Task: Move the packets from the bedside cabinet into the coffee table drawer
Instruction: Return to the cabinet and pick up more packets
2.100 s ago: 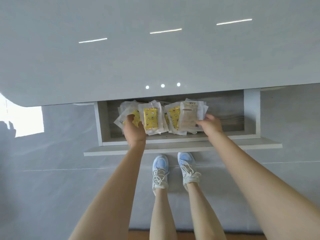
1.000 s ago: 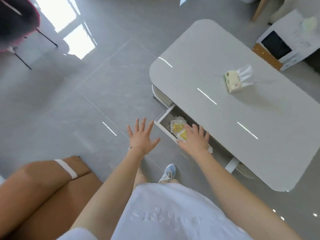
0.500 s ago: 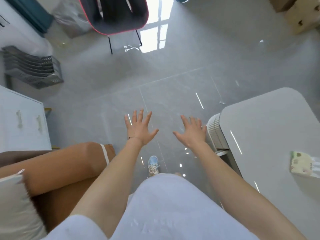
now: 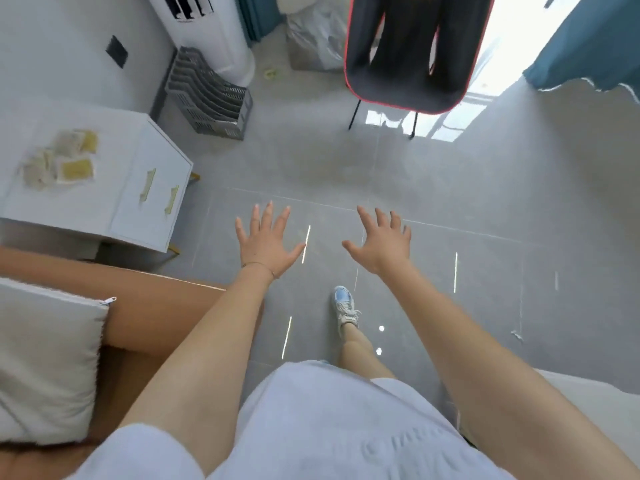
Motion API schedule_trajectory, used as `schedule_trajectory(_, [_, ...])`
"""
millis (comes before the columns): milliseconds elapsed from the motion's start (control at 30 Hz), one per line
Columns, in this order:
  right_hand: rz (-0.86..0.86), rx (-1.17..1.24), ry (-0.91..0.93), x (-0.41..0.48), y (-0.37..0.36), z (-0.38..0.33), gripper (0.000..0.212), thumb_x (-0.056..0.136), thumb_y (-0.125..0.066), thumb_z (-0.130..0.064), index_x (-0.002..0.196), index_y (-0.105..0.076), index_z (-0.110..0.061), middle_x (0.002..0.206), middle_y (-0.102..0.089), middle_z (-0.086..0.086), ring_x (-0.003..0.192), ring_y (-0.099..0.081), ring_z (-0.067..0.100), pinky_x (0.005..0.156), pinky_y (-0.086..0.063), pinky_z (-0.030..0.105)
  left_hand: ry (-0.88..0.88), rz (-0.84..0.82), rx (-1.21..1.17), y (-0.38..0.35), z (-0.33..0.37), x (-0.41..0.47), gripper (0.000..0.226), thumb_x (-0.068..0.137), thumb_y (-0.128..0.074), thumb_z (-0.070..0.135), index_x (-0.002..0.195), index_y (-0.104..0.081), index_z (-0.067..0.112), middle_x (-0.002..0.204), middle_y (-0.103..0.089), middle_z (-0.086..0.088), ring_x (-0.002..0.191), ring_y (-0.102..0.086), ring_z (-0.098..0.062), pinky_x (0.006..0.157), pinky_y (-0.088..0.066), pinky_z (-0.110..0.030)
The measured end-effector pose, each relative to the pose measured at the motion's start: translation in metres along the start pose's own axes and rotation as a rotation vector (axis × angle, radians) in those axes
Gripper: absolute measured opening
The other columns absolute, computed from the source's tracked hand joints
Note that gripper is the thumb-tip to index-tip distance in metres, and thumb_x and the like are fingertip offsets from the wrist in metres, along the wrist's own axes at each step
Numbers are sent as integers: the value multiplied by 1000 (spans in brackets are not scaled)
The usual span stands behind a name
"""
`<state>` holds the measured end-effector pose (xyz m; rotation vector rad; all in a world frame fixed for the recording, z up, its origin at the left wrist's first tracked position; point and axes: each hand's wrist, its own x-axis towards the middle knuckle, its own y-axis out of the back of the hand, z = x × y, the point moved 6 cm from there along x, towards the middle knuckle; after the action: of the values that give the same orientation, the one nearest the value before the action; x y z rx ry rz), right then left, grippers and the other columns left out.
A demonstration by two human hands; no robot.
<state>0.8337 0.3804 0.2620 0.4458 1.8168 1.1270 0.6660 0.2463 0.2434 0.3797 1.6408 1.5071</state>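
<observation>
1. The left hand [image 4: 266, 242] is out in front over the floor [image 4: 346, 161], palm down. Fingers straight & spread wide, thumb out to the side, nothing in it. Thin bracelet [image 4: 259, 266] at the wrist.
2. The right hand [image 4: 382, 242] is level w/ the left, w/ a gap btwn them. Fingers spread, tips a bit bent, empty, touching nothing.
3. Task items: the packets [image 4: 74, 168] lie flat in a small cluster on top of the white bedside cabinet [image 4: 117, 143], far left of view & well apart from both hands. Clear wrap w/ yellow inside. Too blurred to count.
4. Cabinet front faces right and has two gold-ish handles [image 4: 149, 185], one beside the other.
5. Near left: tan sofa [image 4: 156, 306] w/ a pale cushion [image 4: 45, 358] on it, zip pull at the cushion's corner.
6. Ahead: black chair [image 4: 405, 81] w/ red edging on thin dark legs. A grey slotted rack [image 4: 211, 98] stands on the floor just beside a white tower unit [image 4: 214, 32]. Teal curtain [image 4: 581, 39] top right.
7. Below: the person's white top, one bare leg fwd, and a pale blue/white shoe [image 4: 344, 304] on glossy grey tiles w/ light streaks reflected.
</observation>
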Motion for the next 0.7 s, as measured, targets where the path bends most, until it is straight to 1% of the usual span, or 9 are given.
schedule_trajectory(167, [-73,-120,131,69,27,-45,75,91,-43,-60,153,-7,-35,162,-8,4,149,1,31,118,-8,53,164,5,-157,14,-27,43,77,87,-42,63,150,-9,35,160,-2,3,147,8,-22,113,7,-56])
schedule_trajectory(267, [-102,-188,201,106,40,-80,76,91,-43,-61,153,-7,-36,161,-8,4,149,2,30,118,-9,52,299,2,-251,18,-58,57,76,87,-42,64,149,-9,36,160,-4,2,147,7,-22,113,7,-55])
schedule_trajectory(367, [-128,-192,239,139,52,-119,76,91,-43,-61,153,-7,-37,162,-7,3,149,3,29,118,-9,51,399,-24,-278,18,-95,68,78,86,-40,66,150,-7,35,160,-6,1,147,6,-24,113,6,-56])
schedule_trajectory(500, [-143,-274,336,180,57,-187,76,90,-44,-62,153,-7,-36,161,-8,2,149,2,29,118,-9,51,483,-3,-311,26,-153,86,78,87,-39,66,150,-7,34,160,-2,1,147,7,-25,114,6,-57])
schedule_trajectory(600, [-160,-362,414,205,53,-246,77,90,-43,-62,153,-7,-36,161,-9,3,149,1,30,118,-10,52,576,-14,-341,28,-202,101,79,87,-38,66,151,-4,33,160,3,0,146,11,-25,113,7,-57])
schedule_trajectory(700, [-149,-411,499,227,48,-313,77,91,-42,-62,153,-5,-35,161,-8,3,149,1,30,118,-10,53,643,-2,-367,33,-256,122,79,87,-38,67,151,-4,33,160,4,-1,146,10,-26,113,6,-57])
